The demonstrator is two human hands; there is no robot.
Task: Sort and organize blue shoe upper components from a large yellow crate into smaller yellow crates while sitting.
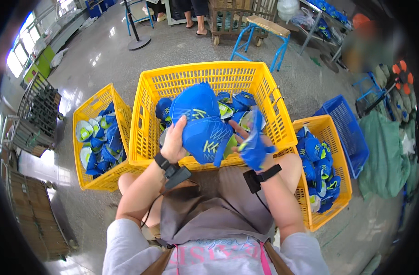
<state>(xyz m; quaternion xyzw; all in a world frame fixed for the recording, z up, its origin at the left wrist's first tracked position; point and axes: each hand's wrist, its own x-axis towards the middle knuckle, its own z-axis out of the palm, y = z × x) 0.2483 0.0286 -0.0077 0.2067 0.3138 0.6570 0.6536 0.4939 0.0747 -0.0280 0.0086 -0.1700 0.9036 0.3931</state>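
Note:
My left hand (pixel 173 143) is closed on the left edge of blue shoe uppers (pixel 198 130) with yellow-green marks and a white mesh print. They overlap above the large yellow basket (pixel 200 68) in front of me. To their right, my right hand (pixel 240 140) grips another blue shoe upper (pixel 254 147), which is smeared by motion and partly covers the fingers. More blue uppers (pixel 242 101) with pale linings lie inside the basket, partly hidden behind the held ones.
Yellow baskets of blue uppers stand at my left (pixel 109 94) and right (pixel 329 126). Beyond the right one is a blue crate (pixel 356 151), beside a green sack (pixel 383 158). A blue-legged stool (pixel 270 28) stands ahead. Another person's legs (pixel 200 23) show at the back.

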